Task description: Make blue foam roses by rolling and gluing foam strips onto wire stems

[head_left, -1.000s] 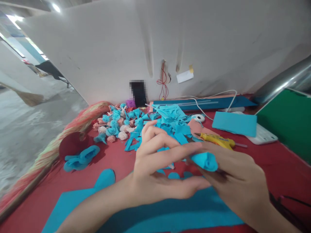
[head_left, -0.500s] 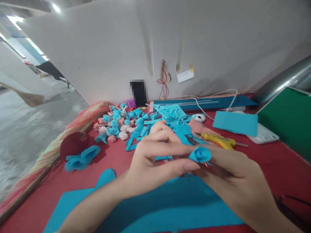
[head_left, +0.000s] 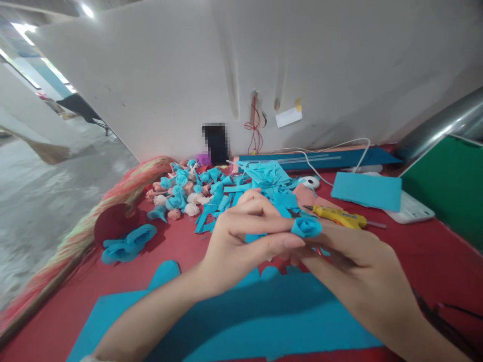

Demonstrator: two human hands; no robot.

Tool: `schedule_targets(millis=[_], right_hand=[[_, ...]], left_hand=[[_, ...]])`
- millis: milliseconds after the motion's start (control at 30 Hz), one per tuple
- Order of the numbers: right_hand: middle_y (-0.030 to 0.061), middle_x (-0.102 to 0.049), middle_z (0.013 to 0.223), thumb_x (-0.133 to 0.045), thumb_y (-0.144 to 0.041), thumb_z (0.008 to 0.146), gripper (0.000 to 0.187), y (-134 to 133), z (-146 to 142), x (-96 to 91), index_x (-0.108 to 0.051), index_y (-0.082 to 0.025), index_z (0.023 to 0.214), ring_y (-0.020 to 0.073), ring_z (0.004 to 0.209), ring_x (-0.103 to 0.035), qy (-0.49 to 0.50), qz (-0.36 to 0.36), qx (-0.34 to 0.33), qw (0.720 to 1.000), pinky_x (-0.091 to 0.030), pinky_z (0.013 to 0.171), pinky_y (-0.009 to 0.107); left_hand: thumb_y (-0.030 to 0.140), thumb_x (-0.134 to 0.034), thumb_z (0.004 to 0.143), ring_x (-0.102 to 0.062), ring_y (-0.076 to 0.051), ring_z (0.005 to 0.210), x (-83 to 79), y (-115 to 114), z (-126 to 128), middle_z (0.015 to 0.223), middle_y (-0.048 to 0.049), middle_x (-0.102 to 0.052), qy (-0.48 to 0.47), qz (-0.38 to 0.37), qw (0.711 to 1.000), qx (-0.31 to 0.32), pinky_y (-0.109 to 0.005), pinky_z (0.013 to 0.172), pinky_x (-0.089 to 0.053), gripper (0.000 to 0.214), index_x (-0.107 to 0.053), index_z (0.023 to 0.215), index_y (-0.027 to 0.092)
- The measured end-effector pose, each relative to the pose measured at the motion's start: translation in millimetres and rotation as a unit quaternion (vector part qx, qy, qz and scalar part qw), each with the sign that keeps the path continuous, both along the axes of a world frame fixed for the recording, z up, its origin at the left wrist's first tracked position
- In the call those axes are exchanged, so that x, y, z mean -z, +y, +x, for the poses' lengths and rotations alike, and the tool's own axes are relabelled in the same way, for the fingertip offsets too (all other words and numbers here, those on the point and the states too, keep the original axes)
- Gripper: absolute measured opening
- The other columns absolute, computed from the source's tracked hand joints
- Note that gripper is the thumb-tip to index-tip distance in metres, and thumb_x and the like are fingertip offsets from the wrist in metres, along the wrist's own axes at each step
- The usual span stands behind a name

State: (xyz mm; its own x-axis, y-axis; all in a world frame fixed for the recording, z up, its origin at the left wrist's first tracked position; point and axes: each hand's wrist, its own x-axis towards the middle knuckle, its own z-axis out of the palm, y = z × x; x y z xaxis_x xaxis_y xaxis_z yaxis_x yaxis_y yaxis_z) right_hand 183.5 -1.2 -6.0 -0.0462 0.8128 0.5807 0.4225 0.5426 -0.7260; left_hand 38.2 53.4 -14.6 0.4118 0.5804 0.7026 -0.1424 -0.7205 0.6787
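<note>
A small blue paper rose [head_left: 307, 228] is pinched between both hands, over the middle of the table. My left hand [head_left: 249, 234] is closed, its thumb and forefinger gripping the flower from the left. From the right, my right hand [head_left: 362, 266] is closed round its lower part; those fingertips are mostly hidden. Beneath the hands lies a large blue paper sheet [head_left: 256, 322] with a scalloped far edge. Blue paper petals [head_left: 130, 244] rest at the left, by a dark red round object [head_left: 113, 226].
Finished blue, pink and white paper roses [head_left: 181, 193] are heaped beyond my left hand, beside blue paper scraps [head_left: 267, 176]. A yellow glue gun [head_left: 339, 217] lies behind my right hand. Stacked blue paper [head_left: 366, 191], a white cable [head_left: 311, 163] and a green board [head_left: 449, 186] are farther right.
The rose has shifted slightly left and up and tipped, so its rolled opening faces me less. Both hands moved with it and keep their grip.
</note>
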Motion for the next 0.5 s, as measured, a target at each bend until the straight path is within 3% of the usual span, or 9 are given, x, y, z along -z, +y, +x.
schedule_targets(millis=[133, 267, 400, 500], right_hand=[[-0.0077, -0.067, 0.055, -0.054, -0.013, 0.073, 0.019, 4, 1, 3.3, -0.064, -0.023, 0.062, 0.0064, 0.046, -0.061, -0.015, -0.020, 0.017, 1.000, -0.048, 0.045, 0.009], [-0.0028, -0.070, 0.064, -0.060, -0.025, 0.078, 0.008, 10, 3, 13.7, -0.066, -0.020, 0.076, 0.0103, 0.045, -0.061, -0.038, -0.033, 0.089, 0.995, -0.050, 0.041, 0.015], [0.0001, -0.065, 0.060, -0.060, -0.027, 0.083, 0.011, 9, 1, 24.1, -0.061, -0.018, 0.076, 0.0128, 0.047, -0.057, -0.084, 0.019, 0.193, 0.977, -0.045, 0.043, 0.022], [-0.0025, -0.061, 0.055, -0.058, -0.024, 0.086, 0.012, 1, -10, 30.2, -0.058, -0.019, 0.075, 0.0110, 0.046, -0.053, -0.142, 0.089, 0.187, 0.968, -0.042, 0.047, 0.023]], left_hand=[[0.024, -0.066, 0.077, -0.051, -0.011, 0.060, 5.5, 5, 3, 0.059, 0.0011, -0.059, -0.022, -0.054, 0.998, 0.007, -0.033, 0.069, -0.039, 0.012, -0.072, 0.068, 0.019], [0.026, -0.071, 0.071, -0.049, -0.014, 0.068, 14.0, 15, 5, 0.059, 0.0013, -0.057, -0.049, -0.219, 0.974, -0.015, -0.031, 0.069, -0.039, 0.010, -0.072, 0.061, 0.023], [0.027, -0.066, 0.074, -0.046, -0.013, 0.069, 27.0, 27, 7, 0.059, 0.0012, -0.053, -0.053, -0.271, 0.960, -0.041, -0.030, 0.071, -0.038, 0.021, -0.069, 0.054, 0.022], [0.027, -0.067, 0.073, -0.044, -0.012, 0.067, 35.3, 35, 9, 0.058, 0.0022, -0.051, -0.060, -0.300, 0.951, -0.045, -0.028, 0.070, -0.036, 0.019, -0.069, 0.055, 0.021]])
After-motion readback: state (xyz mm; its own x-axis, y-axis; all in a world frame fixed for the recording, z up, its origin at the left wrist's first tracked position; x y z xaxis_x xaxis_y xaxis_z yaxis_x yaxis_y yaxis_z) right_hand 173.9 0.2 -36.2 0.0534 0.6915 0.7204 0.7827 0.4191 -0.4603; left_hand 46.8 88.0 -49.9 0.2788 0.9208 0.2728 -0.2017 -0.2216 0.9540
